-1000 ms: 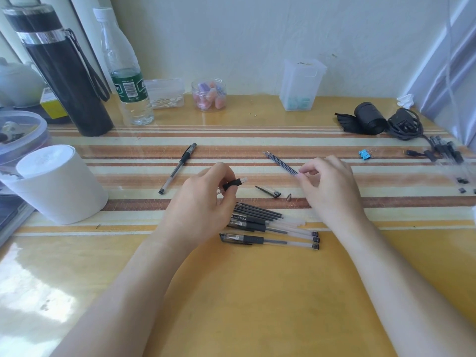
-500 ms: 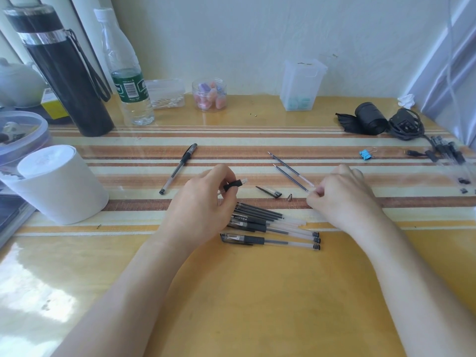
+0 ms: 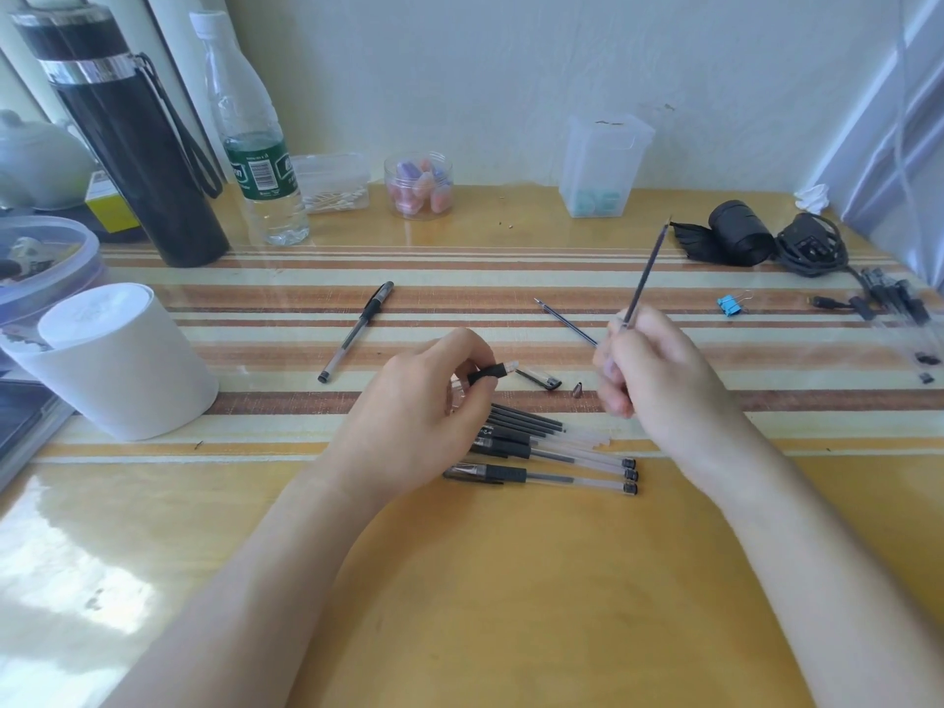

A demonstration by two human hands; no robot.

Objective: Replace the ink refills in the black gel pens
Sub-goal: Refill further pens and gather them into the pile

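My left hand (image 3: 424, 416) grips an open pen barrel (image 3: 490, 373) with a black grip, its open end pointing right. My right hand (image 3: 649, 370) holds a thin dark ink refill (image 3: 647, 270) lifted off the table, tip pointing up and away. A second refill (image 3: 564, 319) lies on the striped mat just left of my right hand. A pen cap (image 3: 539, 378) and a small metal tip cone (image 3: 577, 389) lie between my hands. Several black gel pens (image 3: 551, 459) lie in a pile below my left hand. One more capped pen (image 3: 357, 329) lies apart, up and left.
A white cylinder (image 3: 122, 360), a black flask (image 3: 138, 140) and a water bottle (image 3: 255, 145) stand at the left. Small clear containers (image 3: 603, 166) line the wall. A black pouch with cables (image 3: 766, 242), a blue binder clip (image 3: 729, 305) and more pens (image 3: 899, 309) lie at the right.
My right hand put one refill down on the mat, took hold of another and lifted it off the table, tip upward. My left hand stayed still with the barrel.
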